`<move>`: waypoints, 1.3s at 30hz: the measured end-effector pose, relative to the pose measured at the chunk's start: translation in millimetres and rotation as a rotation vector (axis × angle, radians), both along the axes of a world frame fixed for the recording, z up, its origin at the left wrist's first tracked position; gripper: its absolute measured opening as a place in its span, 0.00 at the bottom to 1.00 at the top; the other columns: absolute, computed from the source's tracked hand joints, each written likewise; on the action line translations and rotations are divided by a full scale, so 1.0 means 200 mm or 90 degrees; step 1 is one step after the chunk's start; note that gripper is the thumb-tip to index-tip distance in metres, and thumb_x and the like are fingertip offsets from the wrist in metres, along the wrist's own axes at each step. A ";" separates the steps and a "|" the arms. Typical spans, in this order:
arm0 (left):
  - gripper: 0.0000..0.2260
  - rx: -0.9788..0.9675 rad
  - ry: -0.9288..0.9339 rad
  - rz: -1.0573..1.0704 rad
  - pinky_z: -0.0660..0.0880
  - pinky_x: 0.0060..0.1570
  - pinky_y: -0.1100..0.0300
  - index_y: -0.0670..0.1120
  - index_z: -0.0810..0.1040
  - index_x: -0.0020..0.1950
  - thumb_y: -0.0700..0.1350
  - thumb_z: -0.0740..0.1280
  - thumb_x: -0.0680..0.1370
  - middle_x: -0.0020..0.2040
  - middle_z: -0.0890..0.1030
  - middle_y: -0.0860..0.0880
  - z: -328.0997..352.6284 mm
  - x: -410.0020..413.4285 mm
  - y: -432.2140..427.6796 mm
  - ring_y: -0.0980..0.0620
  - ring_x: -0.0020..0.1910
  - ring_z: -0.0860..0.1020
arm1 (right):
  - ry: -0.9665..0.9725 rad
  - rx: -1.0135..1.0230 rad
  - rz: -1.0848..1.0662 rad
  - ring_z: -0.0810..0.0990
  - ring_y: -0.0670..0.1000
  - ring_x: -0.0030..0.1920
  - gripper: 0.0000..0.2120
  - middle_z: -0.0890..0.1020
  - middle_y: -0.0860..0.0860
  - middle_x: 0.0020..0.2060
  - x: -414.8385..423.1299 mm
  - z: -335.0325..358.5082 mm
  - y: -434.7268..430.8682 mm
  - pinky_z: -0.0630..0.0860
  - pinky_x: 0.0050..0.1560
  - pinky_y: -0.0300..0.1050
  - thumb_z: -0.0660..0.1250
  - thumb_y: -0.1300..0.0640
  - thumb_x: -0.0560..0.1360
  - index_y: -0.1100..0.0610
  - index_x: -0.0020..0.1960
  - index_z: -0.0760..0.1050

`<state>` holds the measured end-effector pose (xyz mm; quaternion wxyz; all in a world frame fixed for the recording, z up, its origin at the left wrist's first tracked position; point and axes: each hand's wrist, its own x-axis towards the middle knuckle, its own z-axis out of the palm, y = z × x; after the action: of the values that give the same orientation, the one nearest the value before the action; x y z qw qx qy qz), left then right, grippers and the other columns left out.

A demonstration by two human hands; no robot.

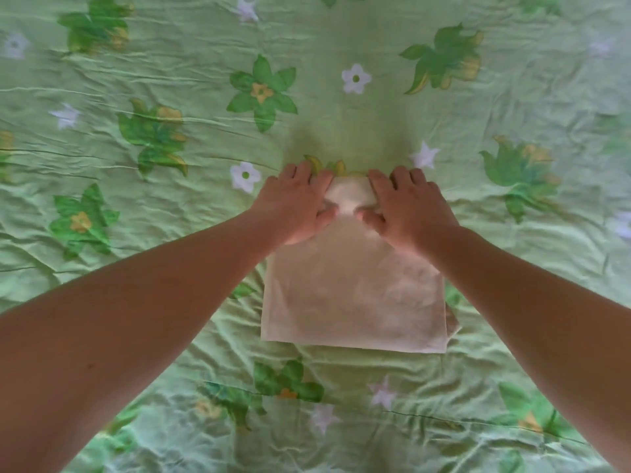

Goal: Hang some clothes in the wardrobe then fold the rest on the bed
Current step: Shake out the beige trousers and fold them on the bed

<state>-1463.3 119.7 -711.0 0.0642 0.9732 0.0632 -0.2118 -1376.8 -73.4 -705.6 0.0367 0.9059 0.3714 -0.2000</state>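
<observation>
A cream-white garment point(351, 295) lies folded into a narrow strip on the green floral bed sheet point(170, 158), running from the middle of the view toward me. Its far end is curled into a small roll point(350, 196). My left hand point(293, 203) grips the left side of that roll, fingers over the top and thumb tucked under. My right hand point(409, 206) holds the right side of the roll the same way. Both forearms reach in from the bottom corners. No wardrobe or hangers are in view.
The bed sheet fills the whole view, wrinkled, printed with green, yellow and white flowers. No other clothes or objects show on it.
</observation>
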 end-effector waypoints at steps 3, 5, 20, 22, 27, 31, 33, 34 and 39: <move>0.20 -0.083 0.099 0.023 0.71 0.41 0.53 0.47 0.72 0.61 0.56 0.68 0.74 0.52 0.76 0.48 0.15 0.05 0.05 0.45 0.53 0.76 | 0.085 0.029 -0.036 0.72 0.62 0.60 0.26 0.74 0.57 0.57 0.04 0.13 -0.04 0.75 0.57 0.57 0.67 0.43 0.75 0.56 0.68 0.69; 0.12 -0.135 0.168 0.046 0.73 0.35 0.57 0.47 0.75 0.47 0.51 0.71 0.69 0.44 0.79 0.48 0.26 0.08 0.08 0.47 0.42 0.79 | 0.117 0.015 -0.048 0.73 0.60 0.55 0.17 0.74 0.54 0.50 0.07 0.23 -0.05 0.75 0.53 0.55 0.69 0.48 0.71 0.53 0.57 0.75; 0.14 -0.105 -0.238 -0.058 0.73 0.38 0.53 0.52 0.73 0.57 0.45 0.71 0.73 0.48 0.76 0.52 1.12 -0.21 -0.03 0.51 0.43 0.76 | -0.134 0.261 0.039 0.72 0.55 0.39 0.12 0.71 0.49 0.42 -0.11 1.12 -0.34 0.68 0.34 0.47 0.70 0.58 0.69 0.53 0.48 0.69; 0.19 -0.020 -0.261 -0.101 0.75 0.42 0.50 0.50 0.73 0.58 0.43 0.74 0.70 0.53 0.74 0.49 1.03 -0.37 -0.12 0.47 0.48 0.75 | -0.182 0.239 0.079 0.74 0.58 0.44 0.15 0.73 0.54 0.46 -0.29 1.04 -0.41 0.71 0.33 0.49 0.72 0.60 0.67 0.57 0.52 0.72; 0.30 0.016 -0.057 -0.112 0.73 0.61 0.46 0.49 0.69 0.72 0.48 0.74 0.72 0.70 0.68 0.42 0.51 -0.89 -0.38 0.41 0.69 0.70 | -0.043 0.015 0.070 0.73 0.65 0.64 0.33 0.72 0.61 0.64 -0.84 0.49 -0.60 0.75 0.59 0.60 0.70 0.54 0.76 0.55 0.78 0.63; 0.28 -0.054 0.019 -0.036 0.60 0.75 0.43 0.54 0.58 0.80 0.58 0.61 0.81 0.81 0.54 0.44 0.22 -1.08 -0.41 0.42 0.80 0.54 | 0.062 -0.049 0.022 0.64 0.62 0.76 0.34 0.60 0.61 0.78 -1.02 0.24 -0.67 0.67 0.70 0.59 0.57 0.38 0.80 0.51 0.82 0.54; 0.27 -0.074 -0.112 0.010 0.63 0.74 0.42 0.49 0.61 0.80 0.58 0.56 0.82 0.80 0.59 0.40 0.15 -1.01 -0.41 0.40 0.80 0.56 | -0.011 0.071 -0.016 0.73 0.64 0.67 0.27 0.72 0.62 0.70 -0.99 0.18 -0.62 0.75 0.61 0.60 0.56 0.42 0.81 0.55 0.75 0.70; 0.28 -0.077 -0.152 0.025 0.62 0.75 0.41 0.46 0.60 0.81 0.58 0.54 0.83 0.80 0.59 0.38 0.12 -0.95 -0.42 0.39 0.80 0.55 | -0.038 0.119 -0.030 0.73 0.65 0.67 0.26 0.72 0.62 0.70 -0.95 0.16 -0.58 0.74 0.62 0.62 0.56 0.43 0.81 0.55 0.74 0.71; 0.35 0.002 -0.176 0.049 0.48 0.78 0.38 0.48 0.43 0.83 0.65 0.48 0.83 0.82 0.40 0.38 -0.09 -0.72 -0.41 0.38 0.81 0.38 | -0.060 0.071 -0.052 0.42 0.64 0.81 0.36 0.44 0.57 0.82 -0.72 -0.06 -0.37 0.45 0.77 0.70 0.40 0.31 0.80 0.46 0.83 0.42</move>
<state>-1607.9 36.8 -729.3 0.0790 0.9900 0.0916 -0.0726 -1520.6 -147.1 -717.8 -0.0047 0.9294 0.3424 -0.1376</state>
